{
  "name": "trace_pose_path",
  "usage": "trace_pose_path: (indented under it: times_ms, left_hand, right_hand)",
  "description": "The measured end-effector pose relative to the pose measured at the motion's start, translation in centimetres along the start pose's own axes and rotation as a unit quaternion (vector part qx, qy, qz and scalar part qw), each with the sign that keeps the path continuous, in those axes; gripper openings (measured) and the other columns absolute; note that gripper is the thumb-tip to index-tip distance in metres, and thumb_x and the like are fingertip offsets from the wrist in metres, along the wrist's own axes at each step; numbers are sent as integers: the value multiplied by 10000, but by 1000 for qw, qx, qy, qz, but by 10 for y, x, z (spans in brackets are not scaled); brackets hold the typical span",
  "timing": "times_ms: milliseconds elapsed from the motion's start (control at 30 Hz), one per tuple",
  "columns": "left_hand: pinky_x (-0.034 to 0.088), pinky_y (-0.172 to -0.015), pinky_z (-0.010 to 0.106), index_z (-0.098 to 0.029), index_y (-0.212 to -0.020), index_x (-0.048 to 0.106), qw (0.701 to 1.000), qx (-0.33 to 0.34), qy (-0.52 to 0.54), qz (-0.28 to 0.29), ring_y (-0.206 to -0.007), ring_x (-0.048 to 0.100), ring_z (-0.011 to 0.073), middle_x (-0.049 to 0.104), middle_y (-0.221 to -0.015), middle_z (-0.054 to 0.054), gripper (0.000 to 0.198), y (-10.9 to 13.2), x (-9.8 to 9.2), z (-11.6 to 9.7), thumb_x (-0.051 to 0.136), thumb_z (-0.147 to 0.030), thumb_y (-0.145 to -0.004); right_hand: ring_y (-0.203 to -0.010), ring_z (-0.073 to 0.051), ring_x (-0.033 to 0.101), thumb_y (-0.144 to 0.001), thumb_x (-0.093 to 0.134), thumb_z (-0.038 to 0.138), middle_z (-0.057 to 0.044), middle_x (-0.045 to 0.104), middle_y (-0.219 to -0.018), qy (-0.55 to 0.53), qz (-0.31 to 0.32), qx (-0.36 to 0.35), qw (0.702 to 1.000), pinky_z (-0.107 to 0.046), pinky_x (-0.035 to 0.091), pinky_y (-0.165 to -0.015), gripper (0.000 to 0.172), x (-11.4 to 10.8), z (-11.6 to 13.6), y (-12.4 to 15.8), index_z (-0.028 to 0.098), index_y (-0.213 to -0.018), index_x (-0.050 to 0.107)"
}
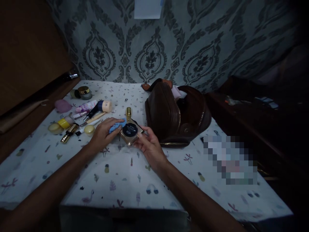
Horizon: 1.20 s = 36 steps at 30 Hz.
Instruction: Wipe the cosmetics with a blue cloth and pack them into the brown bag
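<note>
My right hand [151, 145] grips a squarish gold cosmetic case [130, 130] with a round black label, held above the table. From the other side my left hand [106, 130] pinches a blue cloth [117, 125] against the case's left edge. Just behind the case stands a gold lipstick tube [128, 112]. Left of my left hand lie a small yellow-lidded jar [89, 130], brushes [96, 118] and other makeup items. A brown leather bag [164, 112] sits unzipped to the right of the case, with something pale pink in its opening.
More cosmetics lie at the left: a pink sponge [62, 105], a gold-lidded jar [84, 92], a cream bottle [105, 106] and a black-and-gold tube [69, 132]. A pixelated flat item [230, 161] rests at the right. The patterned tablecloth [116, 190] meets a papered wall [149, 51].
</note>
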State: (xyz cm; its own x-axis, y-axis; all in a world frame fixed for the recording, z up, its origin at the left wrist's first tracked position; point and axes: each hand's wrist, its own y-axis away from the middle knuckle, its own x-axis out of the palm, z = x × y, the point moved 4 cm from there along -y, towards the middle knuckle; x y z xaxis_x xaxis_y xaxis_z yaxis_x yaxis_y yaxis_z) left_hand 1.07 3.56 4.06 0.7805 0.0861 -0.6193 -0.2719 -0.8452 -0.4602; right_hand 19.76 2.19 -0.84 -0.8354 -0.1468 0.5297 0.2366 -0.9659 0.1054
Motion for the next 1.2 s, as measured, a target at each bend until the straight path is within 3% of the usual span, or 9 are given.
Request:
trace_pose_path:
  times_ms: [367,800,1000,1200]
  left_hand:
    - [475,-848,385,-165,-1209,667,989,99,-110,8,-1001,577,250,660,-1062,105,307,7,10,-8,494,-238,-966]
    - [495,-876,420,-223,-1266,634,978,186,-81,38,-1059,560,257,636,-1153,119,334,16,19,-30,471,-242,-975]
    - [499,-848,426,-231,-1247,640,979,144,-141,9,-1050,550,267,636,-1146,112,342,13,14,-21,468,-211,-952]
    - [492,-812,392,-188,-1194,664,976,121,-179,12,-999,573,255,650,-1095,110,314,9,8,-9,481,-195,-938]
  right_hand:
    - [-719,-153,634,-808,752,446,4,664,-889,163,44,-65,983,-250,511,-555,384,4,-3,2,260,-1103,592]
    - [-657,-123,574,-855,691,348,31,613,-825,232,69,-107,964,-245,522,-571,263,8,-1,6,257,-1057,549]
    - [-693,-133,582,-853,695,375,15,627,-858,239,56,-101,964,-253,525,-581,333,9,-3,6,256,-1139,575]
    - [-680,-136,608,-803,752,429,13,667,-853,179,40,-70,981,-265,525,-592,385,6,-5,3,255,-1105,588]
